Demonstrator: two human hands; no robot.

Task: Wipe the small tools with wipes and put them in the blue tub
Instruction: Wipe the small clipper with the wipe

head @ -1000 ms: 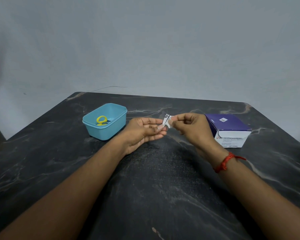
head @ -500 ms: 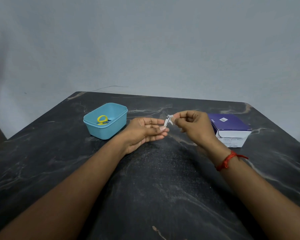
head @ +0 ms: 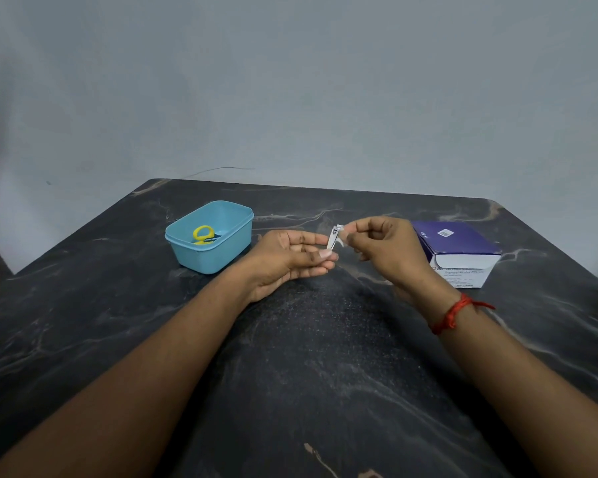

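Two hands meet over the middle of the table. The left hand (head: 287,258) lies palm up, its thumb and fingertips pinching the lower end of a small metal nail clipper (head: 335,239). The right hand (head: 384,250), fingers curled, pinches the clipper's upper end; a pale scrap shows at its fingertips, too small to tell what it is. The clipper stands nearly upright between them, held clear of the table. A red thread (head: 453,313) circles the right wrist. At nine o'clock from the clipper sits the blue tub (head: 218,258), near the left hand but apart from it, with yellow-handled scissors (head: 202,233) inside. At three o'clock, just behind the right hand, rests a purple and white box (head: 460,244). All stand on a dark marbled table (head: 325,374)
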